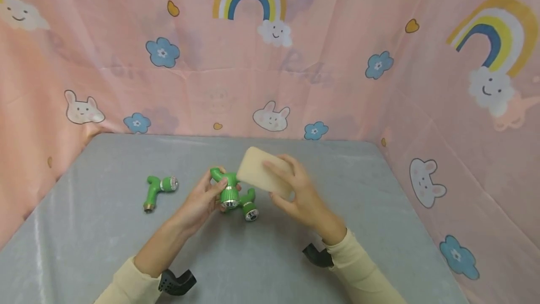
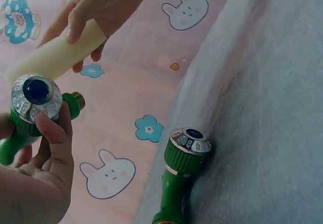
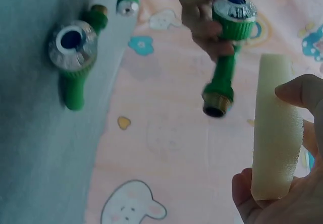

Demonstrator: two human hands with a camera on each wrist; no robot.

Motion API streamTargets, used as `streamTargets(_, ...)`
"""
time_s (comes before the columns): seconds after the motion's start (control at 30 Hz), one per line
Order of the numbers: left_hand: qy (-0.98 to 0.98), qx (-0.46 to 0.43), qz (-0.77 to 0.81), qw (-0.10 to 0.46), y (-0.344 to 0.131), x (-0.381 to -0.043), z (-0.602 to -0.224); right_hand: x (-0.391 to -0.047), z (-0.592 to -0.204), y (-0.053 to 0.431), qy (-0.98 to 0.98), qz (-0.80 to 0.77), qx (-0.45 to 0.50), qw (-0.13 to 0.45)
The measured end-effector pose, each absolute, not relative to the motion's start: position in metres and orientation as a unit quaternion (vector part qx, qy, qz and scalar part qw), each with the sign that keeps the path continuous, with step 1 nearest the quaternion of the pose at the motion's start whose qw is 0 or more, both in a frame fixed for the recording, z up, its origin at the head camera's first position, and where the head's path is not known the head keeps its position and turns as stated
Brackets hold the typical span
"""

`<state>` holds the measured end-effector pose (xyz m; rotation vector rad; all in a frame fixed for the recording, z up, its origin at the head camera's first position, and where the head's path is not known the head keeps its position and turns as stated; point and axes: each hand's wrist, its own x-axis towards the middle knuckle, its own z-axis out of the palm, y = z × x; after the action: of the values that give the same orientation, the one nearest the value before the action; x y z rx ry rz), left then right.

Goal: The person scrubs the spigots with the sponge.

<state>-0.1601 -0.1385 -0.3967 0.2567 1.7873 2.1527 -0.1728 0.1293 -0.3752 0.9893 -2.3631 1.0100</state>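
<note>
My left hand (image 1: 207, 192) grips a green water tap (image 1: 228, 186) with a ribbed knob, a silver cap and a threaded brass end, held above the table. My right hand (image 1: 300, 190) holds a cream sponge block (image 1: 257, 168) between thumb and fingers, just right of that tap. In the head view, the sponge's left edge overlaps the tap; whether they touch I cannot tell. The right wrist view shows the sponge (image 3: 275, 133) edge-on, apart from the held tap (image 3: 234, 24). A second green tap (image 1: 251, 211) lies on the table below the hands.
A third green tap (image 1: 157, 191) lies to the left on the grey cloth-covered table (image 1: 84, 229). Pink printed curtains (image 1: 202, 74) stand behind and along both sides. A black device (image 1: 177, 283) sits at the left wrist and another (image 1: 317, 254) at the right.
</note>
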Motion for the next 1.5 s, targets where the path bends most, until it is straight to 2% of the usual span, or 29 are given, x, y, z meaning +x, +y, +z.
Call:
streamTargets(0.17,0.668,0.122,0.722,0.132,-0.137,-0.157,-0.395,-0.172,-0.378,0.128,-0.865,0.353,0.324,0.146)
streamTargets(0.33,0.694,0.144,0.695,0.12,-0.138,-0.156,-0.398,-0.175,-0.377,0.14,-0.89,0.339,0.266,0.147)
streamTargets(0.47,0.689,0.172,0.693,0.126,-0.137,-0.156,-0.4,-0.175,-0.373,0.141,-0.871,0.368,0.297,0.134)
streamTargets(0.63,0.671,0.214,0.696,0.138,-0.135,-0.158,-0.4,-0.169,-0.372,0.131,-0.832,0.426,0.349,0.068)
streamTargets(0.9,0.699,0.201,0.677,0.112,-0.138,-0.156,-0.399,-0.174,-0.372,0.14,-0.842,0.422,0.335,0.033)
streamTargets(1.13,0.709,0.172,0.678,0.095,-0.142,-0.158,-0.399,-0.183,-0.371,0.159,-0.91,0.313,0.267,0.048)
streamTargets(1.23,0.73,0.162,0.66,0.071,-0.14,-0.159,-0.4,-0.183,-0.368,0.159,-0.906,0.332,0.254,0.068)
streamTargets(1.33,0.759,0.152,0.632,0.03,-0.136,-0.16,-0.401,-0.178,-0.363,0.153,-0.877,0.38,0.277,0.105)
streamTargets(1.5,0.804,0.151,0.574,-0.035,-0.131,-0.16,-0.402,-0.166,-0.364,0.135,-0.842,0.394,0.351,0.112)
